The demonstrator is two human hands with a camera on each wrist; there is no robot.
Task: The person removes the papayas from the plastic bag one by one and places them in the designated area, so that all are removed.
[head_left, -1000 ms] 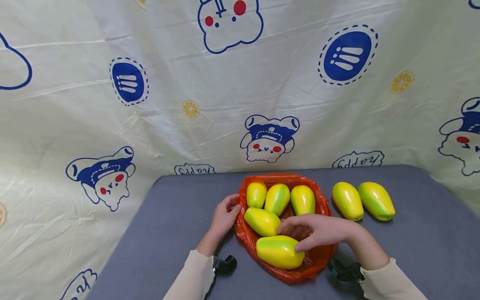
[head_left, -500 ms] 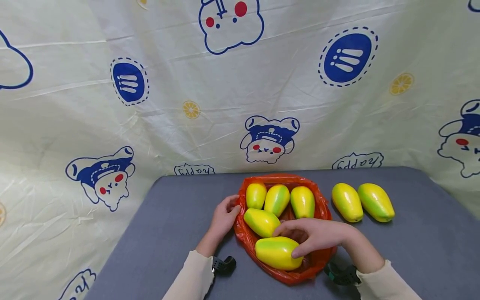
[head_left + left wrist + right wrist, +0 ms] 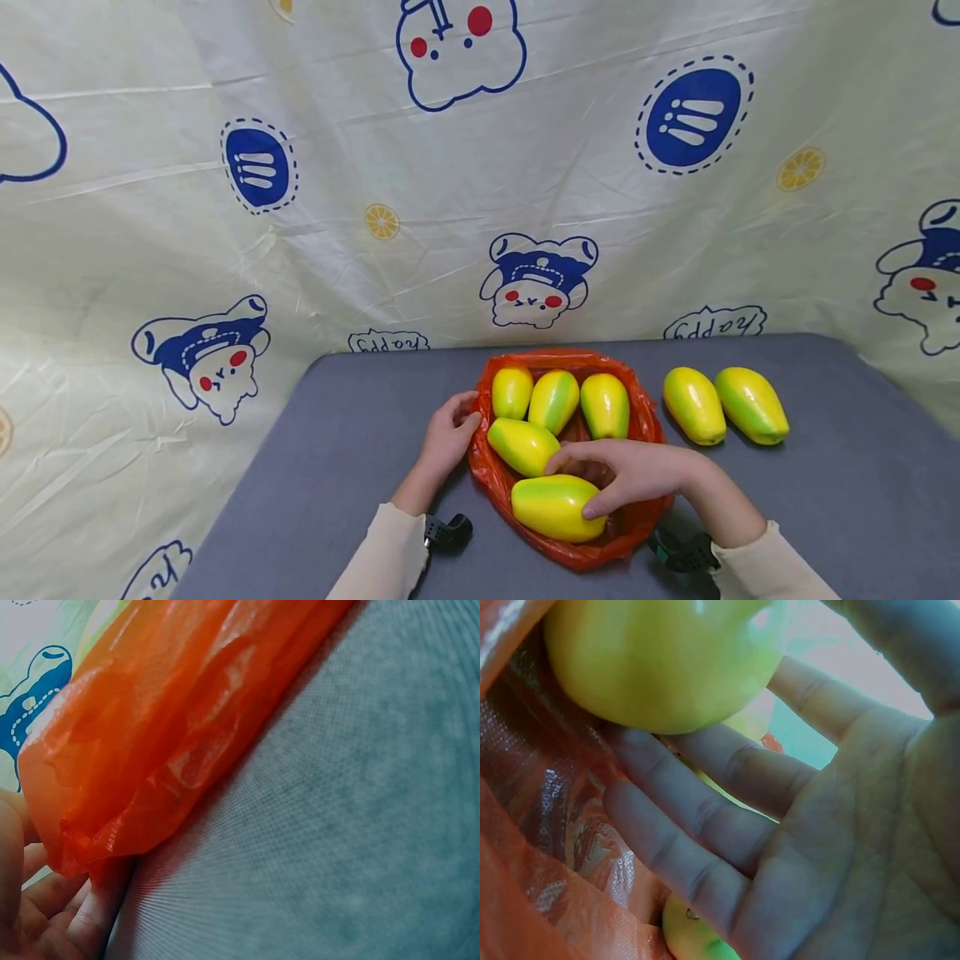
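A red plastic bag (image 3: 495, 483) stands wide open on the table, holding several yellow-green papayas. Three of them stand in a row at the back, with one papaya (image 3: 555, 402) in the middle of that row. Another papaya (image 3: 522, 446) lies slantwise in front of them. At the bag's left side my left hand (image 3: 448, 433) pinches its rim; the left wrist view shows the orange-red film (image 3: 150, 750) between thumb and fingers. My right hand (image 3: 637, 475) reaches in from the right and grips the front papaya (image 3: 557, 508), thumb on the near side. Its fingers (image 3: 705, 802) reach behind and under the fruit.
Two more papayas (image 3: 693, 406) lie side by side on the grey table (image 3: 360, 417), to the right of the bag. A patterned pale cloth (image 3: 435, 167) hangs behind the table's back edge. Dark straps with cameras (image 3: 448, 531) sit on both wrists.
My right hand has shifted slightly left and down over the front papaya, its fingers now closer round it. The left hand stays at the rim.
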